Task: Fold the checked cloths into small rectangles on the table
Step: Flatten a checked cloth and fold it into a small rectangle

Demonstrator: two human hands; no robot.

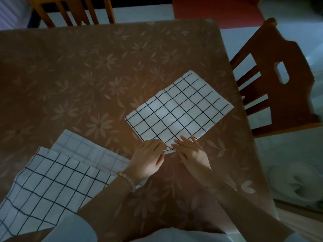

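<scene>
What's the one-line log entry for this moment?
left hand: pinches near corner of checked cloth | right hand: rests flat on same corner | cloth pile: at left on table

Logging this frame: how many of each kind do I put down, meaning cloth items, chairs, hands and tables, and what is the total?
Checked cloth items: 2, the folded checked cloth and the unfolded stack (the number of cloths in it is unclear)
Chairs: 2, the far chair and the side chair
Hands: 2, the left hand and the right hand
Tables: 1, the table
Total: 7
</scene>
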